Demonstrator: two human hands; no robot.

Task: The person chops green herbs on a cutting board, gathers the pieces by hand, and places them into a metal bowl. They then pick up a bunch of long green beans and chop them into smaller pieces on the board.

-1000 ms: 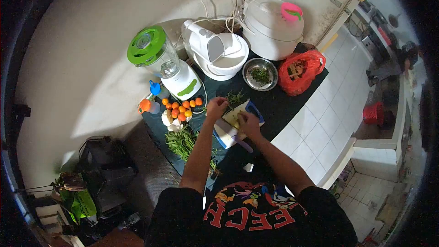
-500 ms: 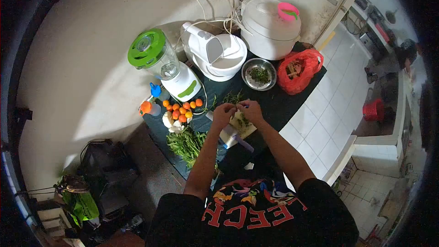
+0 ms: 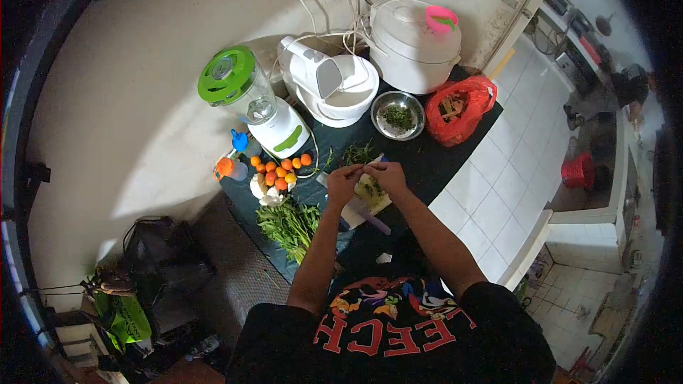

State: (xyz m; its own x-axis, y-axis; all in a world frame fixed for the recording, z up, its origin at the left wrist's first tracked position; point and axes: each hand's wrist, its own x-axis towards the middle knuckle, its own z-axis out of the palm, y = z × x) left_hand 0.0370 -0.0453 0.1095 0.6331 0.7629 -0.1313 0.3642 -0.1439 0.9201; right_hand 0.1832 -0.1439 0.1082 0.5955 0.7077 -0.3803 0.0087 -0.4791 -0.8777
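Note:
My left hand and my right hand meet above a light cutting board, fingers pinched together at the tips. Whatever lies between the fingertips is too small to make out. Bits of chopped green are on the board under my hands. A knife with a purple handle rests across the board's near side. Just beyond my fingers is a small heap of green sprigs. To the left of my left forearm lies a bunch of leafy greens.
A steel bowl holds chopped greens, beside a red plastic bag. Behind stand a blender, a stand mixer and a white lidded pot. Several orange tomatoes and pale garlic bulbs sit at left.
The whole view has shifted slightly. My hands stay together over the board, with the fingers a little repositioned. The things on the table look the same.

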